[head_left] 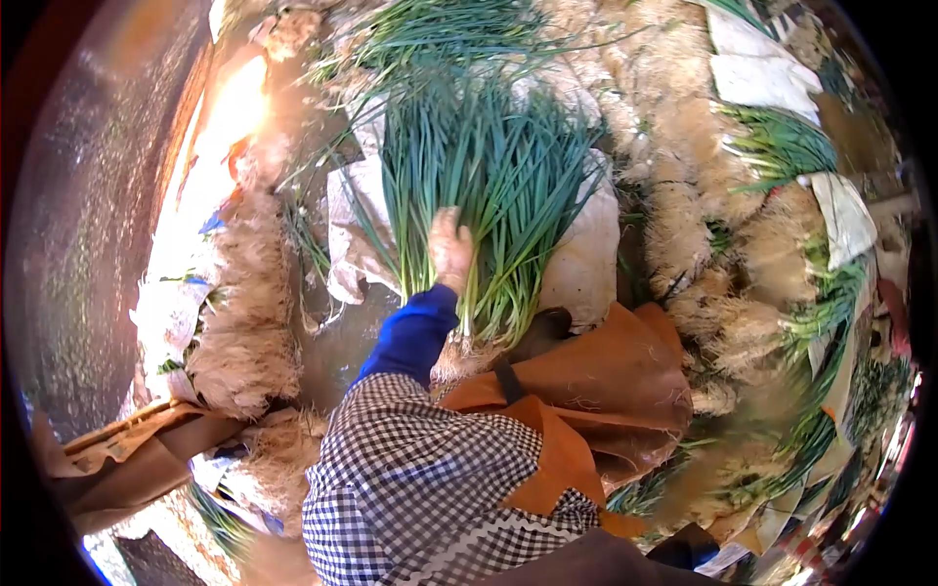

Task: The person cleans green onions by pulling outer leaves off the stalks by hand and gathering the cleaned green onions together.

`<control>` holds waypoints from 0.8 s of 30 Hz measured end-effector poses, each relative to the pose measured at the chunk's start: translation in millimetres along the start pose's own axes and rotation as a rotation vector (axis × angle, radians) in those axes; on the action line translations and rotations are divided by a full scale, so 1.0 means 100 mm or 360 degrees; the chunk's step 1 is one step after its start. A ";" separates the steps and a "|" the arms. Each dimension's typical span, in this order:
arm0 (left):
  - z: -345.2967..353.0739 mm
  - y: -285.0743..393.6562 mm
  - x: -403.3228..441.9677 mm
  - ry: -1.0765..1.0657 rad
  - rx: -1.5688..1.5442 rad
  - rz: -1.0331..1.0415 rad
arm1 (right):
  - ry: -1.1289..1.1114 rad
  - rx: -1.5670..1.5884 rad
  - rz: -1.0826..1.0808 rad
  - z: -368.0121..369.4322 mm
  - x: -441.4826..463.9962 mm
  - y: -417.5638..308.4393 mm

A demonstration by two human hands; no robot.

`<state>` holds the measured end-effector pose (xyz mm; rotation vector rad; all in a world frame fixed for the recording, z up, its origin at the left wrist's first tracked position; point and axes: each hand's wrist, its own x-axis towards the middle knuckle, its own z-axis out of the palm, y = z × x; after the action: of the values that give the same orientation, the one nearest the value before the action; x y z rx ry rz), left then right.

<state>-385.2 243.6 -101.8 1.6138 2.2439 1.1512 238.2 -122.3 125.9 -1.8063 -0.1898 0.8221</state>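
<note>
A wide fan of green onions (498, 186) lies in front of me, leaves pointing away and pale stems gathered toward me. My left hand (449, 246), in a blue cuff, is on the left part of this bunch. Its fingers curl in among the leaves, and their tips are partly hidden. Pale roots (464, 359) show at the near end of the stems, close to my orange apron (606, 376). Under the bunch is a whitish sheet (581, 259). My right hand does not show.
More green onions (449, 34) lie beyond the bunch. Rooty bundles are stacked at left (239, 303) and right (684, 146), some wrapped in white cloth (767, 88). A dark boot (542, 332) stands beside the stems. Wet floor (337, 342) shows at left.
</note>
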 end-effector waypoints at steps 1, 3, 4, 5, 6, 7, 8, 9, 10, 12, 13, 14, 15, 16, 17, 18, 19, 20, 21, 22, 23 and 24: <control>-0.13 0.49 -0.08 -0.0189 -0.0461 -0.0041 | -0.0069 0.0138 -0.0061 0.06 -0.09 0.04; -0.19 1.37 -0.40 -0.0559 -0.0982 0.0287 | -0.0241 0.0445 -0.0208 0.25 -0.22 0.07; -0.16 1.77 -0.63 -0.0807 -0.1317 0.0467 | -0.0334 0.0561 -0.0264 0.34 -0.30 0.10; -0.19 2.19 -0.88 -0.1206 -0.1539 0.0507 | -0.0419 0.0661 -0.0300 0.44 -0.38 0.13; -0.24 2.58 -1.16 -0.1646 -0.1746 0.0560 | -0.0475 0.0738 -0.0335 0.55 -0.46 0.19; -0.29 2.90 -1.48 -0.2213 -0.2004 0.0190 | -0.0491 0.0796 -0.0376 0.65 -0.56 0.23; -0.31 3.20 -1.85 -0.2829 -0.2148 -0.0241 | -0.0332 0.0737 -0.0364 0.74 -0.62 0.28; -0.31 3.39 -2.24 -0.3135 -0.2025 -0.0279 | -0.0353 0.0695 -0.0416 0.93 -0.71 0.21; -0.40 3.57 -2.55 -0.3385 -0.1958 -0.0182 | -0.0305 0.0751 -0.0480 0.93 -0.73 0.33; -0.56 3.87 -2.94 -0.3667 -0.1569 -0.0833 | -0.0230 0.0629 -0.0502 0.90 -0.89 0.37; -0.36 3.80 -3.28 -0.3749 -0.1716 -0.0562 | -0.0161 0.0550 -0.0449 0.82 -0.87 0.51; -0.20 3.68 -3.49 -0.3856 -0.1505 -0.0429 | -0.0205 0.0742 -0.0308 0.75 -0.97 0.57; -0.19 3.65 -3.55 -0.3885 -0.1437 -0.0637 | -0.0119 0.0905 -0.0244 0.77 -0.96 0.54; -0.29 3.65 -3.63 -0.3897 -0.1358 -0.0841 | -0.0038 0.1072 -0.0184 0.70 -1.06 0.50; -0.35 3.68 -3.68 -0.3932 -0.1290 -0.0798 | -0.0057 0.1087 -0.0151 0.58 -1.07 0.51; -0.40 3.67 -3.72 -0.3884 -0.1273 -0.0942 | -0.0090 0.1090 -0.0106 0.48 -1.07 0.52; -0.44 3.66 -3.75 -0.3824 -0.1259 -0.1097 | -0.0017 0.1071 -0.0187 0.47 -0.79 0.76; -0.38 3.60 -3.82 -0.3836 -0.1220 -0.1086 | 0.0058 0.1048 -0.0267 0.46 -0.51 0.99; -0.24 3.51 -3.89 -0.3973 -0.1423 -0.1687 | 0.0233 0.0977 -0.0317 0.52 -0.33 1.14; -0.15 3.49 -3.91 -0.4017 -0.1620 -0.2338 | 0.0404 0.0901 -0.0359 0.65 -0.22 1.15; -0.14 3.51 -3.90 -0.3935 -0.1603 -0.2438 | 0.0949 0.0207 -0.0652 0.72 -0.42 0.95; -0.10 3.49 -3.90 -0.3932 -0.1589 -0.2424 | 0.1205 -0.0467 -0.0759 0.74 -0.29 1.14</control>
<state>30.4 -51.8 15.6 -0.1348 0.2217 -0.4286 142.7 -125.2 25.2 -2.0999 -0.2359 -0.2557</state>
